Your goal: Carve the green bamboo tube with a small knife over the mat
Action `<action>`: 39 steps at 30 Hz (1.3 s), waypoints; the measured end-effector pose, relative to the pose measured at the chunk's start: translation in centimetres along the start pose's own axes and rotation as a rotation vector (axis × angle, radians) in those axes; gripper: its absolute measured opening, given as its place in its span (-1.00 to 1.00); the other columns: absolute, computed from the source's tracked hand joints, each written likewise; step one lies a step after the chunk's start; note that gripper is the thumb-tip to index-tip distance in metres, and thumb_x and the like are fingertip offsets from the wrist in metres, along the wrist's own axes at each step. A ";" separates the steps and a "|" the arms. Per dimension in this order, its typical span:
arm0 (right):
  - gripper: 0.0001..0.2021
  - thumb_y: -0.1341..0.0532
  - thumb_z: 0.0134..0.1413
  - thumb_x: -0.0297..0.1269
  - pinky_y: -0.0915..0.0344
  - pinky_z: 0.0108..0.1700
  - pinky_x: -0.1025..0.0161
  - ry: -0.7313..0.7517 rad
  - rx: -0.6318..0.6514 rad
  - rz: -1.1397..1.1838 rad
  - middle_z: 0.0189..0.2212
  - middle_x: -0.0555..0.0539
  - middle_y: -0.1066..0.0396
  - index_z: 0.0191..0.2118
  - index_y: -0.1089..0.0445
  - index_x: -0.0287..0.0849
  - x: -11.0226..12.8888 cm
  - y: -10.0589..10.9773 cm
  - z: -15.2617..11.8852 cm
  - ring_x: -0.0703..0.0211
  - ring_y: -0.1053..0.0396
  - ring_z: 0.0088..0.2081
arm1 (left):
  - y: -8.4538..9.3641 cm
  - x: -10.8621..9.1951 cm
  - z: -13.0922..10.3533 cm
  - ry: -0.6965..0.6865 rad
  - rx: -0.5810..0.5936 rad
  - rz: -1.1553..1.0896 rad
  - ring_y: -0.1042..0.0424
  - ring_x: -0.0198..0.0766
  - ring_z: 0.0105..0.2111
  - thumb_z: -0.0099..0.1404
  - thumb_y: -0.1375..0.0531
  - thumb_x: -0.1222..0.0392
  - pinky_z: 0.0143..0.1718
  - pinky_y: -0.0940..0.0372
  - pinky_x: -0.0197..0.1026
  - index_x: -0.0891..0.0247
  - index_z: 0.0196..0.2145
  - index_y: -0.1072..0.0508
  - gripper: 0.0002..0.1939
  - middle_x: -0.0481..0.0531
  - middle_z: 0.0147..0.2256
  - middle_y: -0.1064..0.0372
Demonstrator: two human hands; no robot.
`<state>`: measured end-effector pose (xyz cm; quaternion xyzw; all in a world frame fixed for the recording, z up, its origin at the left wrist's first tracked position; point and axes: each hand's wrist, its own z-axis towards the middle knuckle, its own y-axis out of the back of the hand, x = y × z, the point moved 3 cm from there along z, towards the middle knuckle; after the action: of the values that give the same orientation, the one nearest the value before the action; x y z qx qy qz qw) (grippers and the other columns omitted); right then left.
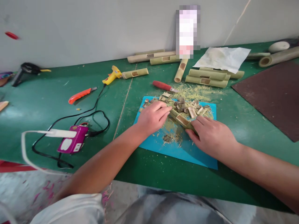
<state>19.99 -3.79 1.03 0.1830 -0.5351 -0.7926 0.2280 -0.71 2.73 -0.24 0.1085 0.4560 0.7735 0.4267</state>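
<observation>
Both the left hand (154, 116) and the right hand (211, 133), seen from the head, are gripping a notched bamboo tube (183, 120) above a blue sheet (198, 157), hiding its two ends. Over by the wall, a panel (188, 29) is showing only as blurred blocks, and a white paper (224, 57) is partly covering stacked bamboo pieces (206, 81). At the right edge, a thicker bamboo tube (277, 57) is running out of view. Pale markings are showing on a purple box (72, 140), too small for reading; a white plug (63, 133) is lying across its top. Rough chips (181, 105) and stringy shavings are littering the sheet, and yellowish dust is spreading onto the smooth green desk (130, 109). Just beyond the sheet, a red-handled knife (163, 85) is lying with its blade among the dust. Farther left, a yellow glue gun (114, 74) is trailing a looping black cord, and an orange cutter (81, 95) is resting nearby. To the right, a flat dark-brown board (271, 96) is lying partly cut off.
</observation>
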 end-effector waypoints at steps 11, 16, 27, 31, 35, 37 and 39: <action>-0.73 -0.11 0.28 -0.23 -0.07 -0.42 0.20 -0.001 0.022 -0.001 -0.50 -0.08 -0.36 -0.43 -0.39 -0.20 0.0 -0.2 0.0 0.16 -0.31 -0.46 | -0.7 1.0 0.0 0.544 -0.063 -0.584 -0.36 -0.47 -0.51 0.28 -0.20 0.39 -0.48 -0.30 -0.40 0.27 -0.24 -0.43 -0.90 -0.09 -0.43 -0.39; -0.72 -0.09 0.29 -0.22 -0.06 -0.41 0.22 -0.017 0.069 0.013 -0.49 -0.09 -0.37 -0.42 -0.39 -0.20 -0.1 -0.4 -0.1 0.16 -0.31 -0.45 | -0.5 0.7 0.0 0.525 -0.052 -0.542 -0.38 -0.46 -0.48 0.30 -0.21 0.36 -0.46 -0.31 -0.40 0.27 -0.17 -0.42 -0.86 -0.08 -0.42 -0.38; -0.71 -0.06 0.30 -0.21 -0.01 -0.41 0.22 -0.056 0.134 0.027 -0.47 -0.10 -0.39 -0.40 -0.40 -0.18 -0.1 -0.4 0.0 0.16 -0.30 -0.43 | 1.0 0.8 0.4 0.149 -0.155 -0.053 -0.45 -0.34 -0.33 0.36 -0.16 0.37 -0.25 -0.39 -0.26 0.26 -0.18 -0.47 -0.89 0.01 -0.30 -0.48; -0.73 -0.08 0.28 -0.22 -0.01 -0.41 0.21 -0.051 0.113 0.020 -0.47 -0.10 -0.38 -0.40 -0.41 -0.19 -0.1 -0.4 -0.1 0.17 -0.29 -0.45 | 1.0 0.3 0.6 0.037 -0.066 0.007 -0.45 -0.25 -0.24 0.38 -0.14 0.35 -0.16 -0.38 -0.17 0.24 -0.22 -0.50 -0.86 0.05 -0.28 -0.48; -0.74 -0.10 0.27 -0.24 -0.03 -0.42 0.21 -0.027 0.056 0.008 -0.49 -0.09 -0.37 -0.40 -0.40 -0.20 0.0 -0.3 -0.1 0.15 -0.30 -0.45 | 0.7 0.1 0.6 -0.068 0.033 0.048 -0.42 -0.23 -0.29 0.38 -0.18 0.27 -0.19 -0.34 -0.13 0.21 -0.21 -0.54 -0.87 0.02 -0.33 -0.48; -0.74 -0.10 0.28 -0.24 -0.04 -0.41 0.21 -0.019 0.047 0.006 -0.49 -0.08 -0.37 -0.41 -0.40 -0.20 0.0 -0.3 -0.1 0.15 -0.31 -0.45 | 0.7 0.2 0.7 -0.095 0.049 0.045 -0.44 -0.19 -0.23 0.37 -0.19 0.26 -0.13 -0.35 -0.08 0.20 -0.20 -0.54 -0.88 0.03 -0.29 -0.49; -0.73 -0.10 0.29 -0.24 -0.05 -0.41 0.21 -0.016 0.048 0.008 -0.49 -0.09 -0.37 -0.40 -0.40 -0.20 0.0 -0.3 -0.1 0.15 -0.31 -0.44 | 0.7 0.5 0.7 -0.105 0.055 0.019 -0.45 -0.15 -0.11 0.36 -0.20 0.28 -0.02 -0.36 -0.01 0.20 -0.16 -0.54 -0.86 0.07 -0.17 -0.50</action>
<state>19.96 -3.78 0.71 0.1801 -0.5564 -0.7801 0.2224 -1.02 3.38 0.55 0.1650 0.4529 0.7578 0.4397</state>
